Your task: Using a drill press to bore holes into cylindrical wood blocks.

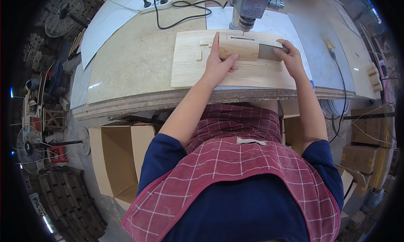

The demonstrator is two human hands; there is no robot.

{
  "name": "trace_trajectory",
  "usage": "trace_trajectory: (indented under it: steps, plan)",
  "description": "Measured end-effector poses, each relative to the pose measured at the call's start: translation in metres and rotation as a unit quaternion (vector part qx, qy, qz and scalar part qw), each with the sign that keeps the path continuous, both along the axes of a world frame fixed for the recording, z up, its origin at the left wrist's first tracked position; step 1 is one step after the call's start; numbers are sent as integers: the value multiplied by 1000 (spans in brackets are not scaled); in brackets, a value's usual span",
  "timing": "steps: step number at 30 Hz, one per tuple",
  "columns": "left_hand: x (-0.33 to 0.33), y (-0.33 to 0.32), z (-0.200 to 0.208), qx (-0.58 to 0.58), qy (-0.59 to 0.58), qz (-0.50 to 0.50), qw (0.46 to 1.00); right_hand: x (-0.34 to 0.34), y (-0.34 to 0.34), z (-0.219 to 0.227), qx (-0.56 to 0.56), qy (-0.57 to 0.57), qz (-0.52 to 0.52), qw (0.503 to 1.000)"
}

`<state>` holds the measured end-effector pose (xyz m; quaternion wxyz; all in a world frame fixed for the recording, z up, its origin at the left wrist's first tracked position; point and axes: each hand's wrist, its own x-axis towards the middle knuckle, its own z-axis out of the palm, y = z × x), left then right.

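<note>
Both hands grip a smooth light wooden piece with a grey section at its right end and a narrow slot along its far side. My left hand clasps its left end, thumb on the near face and index finger stretched along the end. With thumb and fingers, my right hand pinches the grey end. A drill press stands over the piece, its thin bit close to the slot; whether they touch I cannot tell. Beneath lies a pale wooden board.
Small wood blocks lie on the board, left of my left hand. A white power strip with black cables sits at the back left of the worktable. Open cardboard boxes stand below the table edge, and a cable hangs at the right.
</note>
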<state>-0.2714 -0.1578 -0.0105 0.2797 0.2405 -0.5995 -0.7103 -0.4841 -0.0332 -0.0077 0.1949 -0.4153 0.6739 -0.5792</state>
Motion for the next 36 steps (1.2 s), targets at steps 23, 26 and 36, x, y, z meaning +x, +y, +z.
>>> trace_trajectory:
  steps: [23,26,36]
  plan:
    - [3,-9,-17,-85,19,60,994,13,-71,213,9,305,-135,943]
    - [2,-7,-15,-88,13,62,994,22,-62,217,-48,334,-117,934]
    - [9,-9,-16,-81,4,73,994,60,-5,149,-6,405,-131,905]
